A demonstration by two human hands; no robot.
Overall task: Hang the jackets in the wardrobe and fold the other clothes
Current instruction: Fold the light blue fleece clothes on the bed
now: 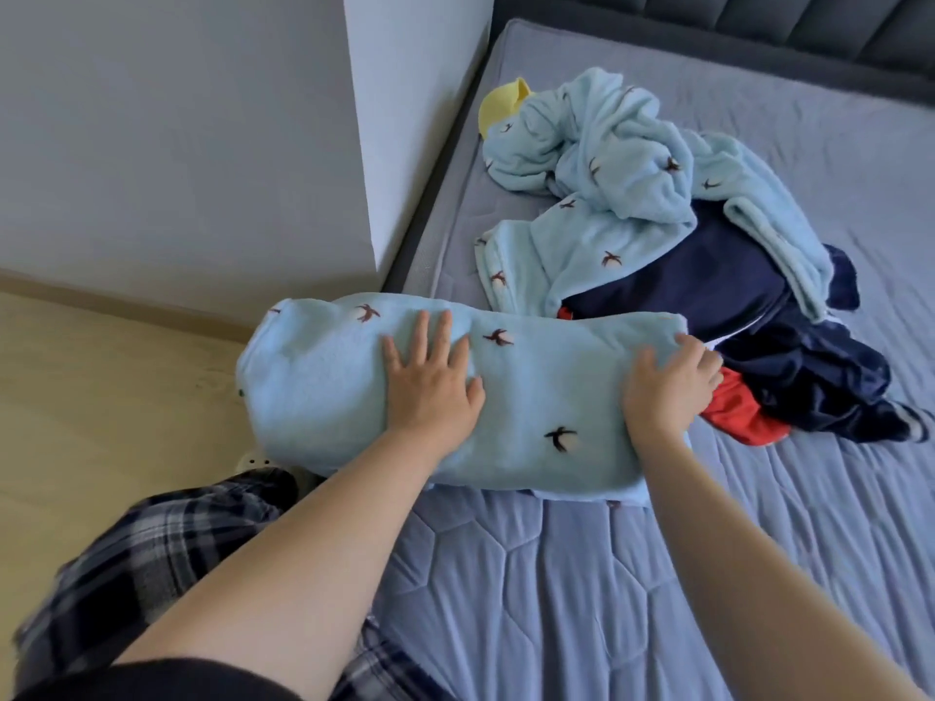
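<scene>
fleece: folded pale-blue fleece garment point(329, 392), fuzzy, bird print, at mattress point(582, 589) left edge
left hand point(430, 382): flat, pressing fleece
right hand point(668, 387): grips its right end
writing: none legible

A quilted blue mattress point(582, 599) (dark padded headboard point(759, 22) behind) meets a wooden floor point(101, 387).
</scene>
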